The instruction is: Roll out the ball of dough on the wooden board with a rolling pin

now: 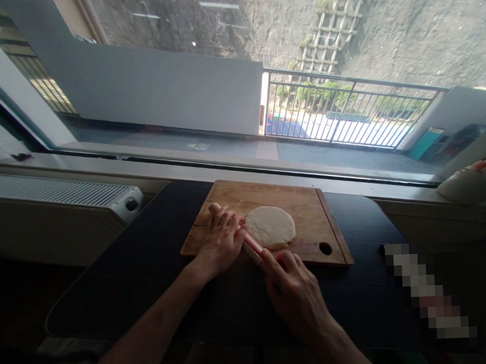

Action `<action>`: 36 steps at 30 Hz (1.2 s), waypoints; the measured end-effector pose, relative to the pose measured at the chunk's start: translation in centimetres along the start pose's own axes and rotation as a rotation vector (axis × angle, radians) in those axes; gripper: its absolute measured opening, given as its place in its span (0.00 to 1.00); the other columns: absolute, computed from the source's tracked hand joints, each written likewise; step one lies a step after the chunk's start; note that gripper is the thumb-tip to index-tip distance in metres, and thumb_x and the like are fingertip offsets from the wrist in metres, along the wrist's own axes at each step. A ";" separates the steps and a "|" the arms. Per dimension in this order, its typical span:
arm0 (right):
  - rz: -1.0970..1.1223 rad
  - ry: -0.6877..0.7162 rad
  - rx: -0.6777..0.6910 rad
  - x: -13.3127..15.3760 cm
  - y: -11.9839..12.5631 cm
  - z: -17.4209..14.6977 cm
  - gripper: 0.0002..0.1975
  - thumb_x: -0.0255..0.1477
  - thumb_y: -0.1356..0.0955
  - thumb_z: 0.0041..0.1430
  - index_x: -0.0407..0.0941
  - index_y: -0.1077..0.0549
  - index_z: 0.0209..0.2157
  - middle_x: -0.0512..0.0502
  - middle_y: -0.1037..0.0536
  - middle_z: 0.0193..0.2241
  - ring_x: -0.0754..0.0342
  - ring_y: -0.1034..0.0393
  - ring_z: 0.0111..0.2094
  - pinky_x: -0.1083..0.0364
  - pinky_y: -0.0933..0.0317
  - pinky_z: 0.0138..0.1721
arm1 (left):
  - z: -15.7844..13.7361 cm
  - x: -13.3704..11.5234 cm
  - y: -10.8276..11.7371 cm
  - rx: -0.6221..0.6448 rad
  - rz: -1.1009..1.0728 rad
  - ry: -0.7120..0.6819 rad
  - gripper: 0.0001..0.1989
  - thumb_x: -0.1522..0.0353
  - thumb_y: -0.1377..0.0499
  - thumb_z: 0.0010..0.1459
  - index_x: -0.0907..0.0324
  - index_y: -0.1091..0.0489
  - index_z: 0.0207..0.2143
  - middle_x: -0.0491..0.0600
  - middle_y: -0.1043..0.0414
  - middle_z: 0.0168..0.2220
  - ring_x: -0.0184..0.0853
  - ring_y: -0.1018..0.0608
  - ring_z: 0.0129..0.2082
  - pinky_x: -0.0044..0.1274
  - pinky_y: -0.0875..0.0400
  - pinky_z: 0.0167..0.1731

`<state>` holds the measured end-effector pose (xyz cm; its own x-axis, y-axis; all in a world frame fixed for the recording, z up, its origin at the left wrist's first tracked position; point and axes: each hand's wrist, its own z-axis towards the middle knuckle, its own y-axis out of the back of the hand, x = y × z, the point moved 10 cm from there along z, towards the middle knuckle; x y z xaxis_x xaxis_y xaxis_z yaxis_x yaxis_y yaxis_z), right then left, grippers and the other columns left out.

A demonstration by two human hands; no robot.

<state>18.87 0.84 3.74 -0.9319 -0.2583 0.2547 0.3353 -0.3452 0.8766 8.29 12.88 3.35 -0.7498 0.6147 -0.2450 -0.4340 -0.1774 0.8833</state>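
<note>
Starting at the left, a long white metal radiator with a ribbed top stands under a wide window, just beside a black wood-grain table with rounded corners. Lying flat on this table is a rectangular brown wooden cutting board, set at a slight angle. Over the board's left part is the person's left hand, palm down, its fingers bent and close together, curled over the far part of a slim, pinkish, rounded rod; a tan tip pokes out past the fingers and seems to be the rod's end. Right next to that hand, near the middle of the board, rests a pale cream, flat, roughly round piece of dough; whether the rod touches its edge, I cannot tell. As for progress, the dough looks already flattened into one whole sheet, with no cuts visible; its outline is a little uneven along the lower edge, and any further thinning or evening out would be left to do. Below and to the right, the right hand is closed round the near end of the rod, fingers tucked in. Farther right, beyond the glass, runs a grey metal railing, and at the far right a white, rounded vessel sits on the sill
</note>
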 end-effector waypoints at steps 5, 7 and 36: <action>0.017 -0.032 0.057 0.1 -0.6 -0.5 0.27 0.24 0.40 0.59 0.48 0.45 0.61 0.45 0.31 0.38 0.55 0.32 0.33 0.57 0.36 0.33 | 0.6 -0.4 0.2 -0.028 -0.057 -0.006 0.16 0.63 0.57 0.64 0.59 0.36 0.46 0.53 0.36 0.51 0.43 0.44 0.60 0.40 0.51 0.60; 0.008 -0.060 0.071 0.0 -0.8 -0.6 0.27 0.24 0.40 0.59 0.48 0.45 0.61 0.45 0.30 0.39 0.56 0.32 0.30 0.58 0.36 0.30 | 0.8 -0.6 0.2 -0.032 -0.071 -0.009 0.16 0.63 0.56 0.63 0.60 0.35 0.46 0.54 0.35 0.50 0.43 0.44 0.60 0.40 0.50 0.60; -0.064 0.040 0.068 0.8 -1.1 -1.1 0.29 0.25 0.41 0.59 0.46 0.48 0.62 0.47 0.28 0.31 0.59 0.32 0.23 0.61 0.40 0.24 | 0.0 -0.2 0.3 -0.023 -0.020 0.021 0.17 0.63 0.57 0.63 0.60 0.36 0.47 0.53 0.36 0.51 0.44 0.46 0.61 0.40 0.49 0.59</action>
<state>17.94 0.02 2.47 -0.9443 -0.2741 0.1823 0.2642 -0.3007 0.9164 8.26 12.70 3.64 -0.7508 0.6023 -0.2712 -0.4603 -0.1826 0.8688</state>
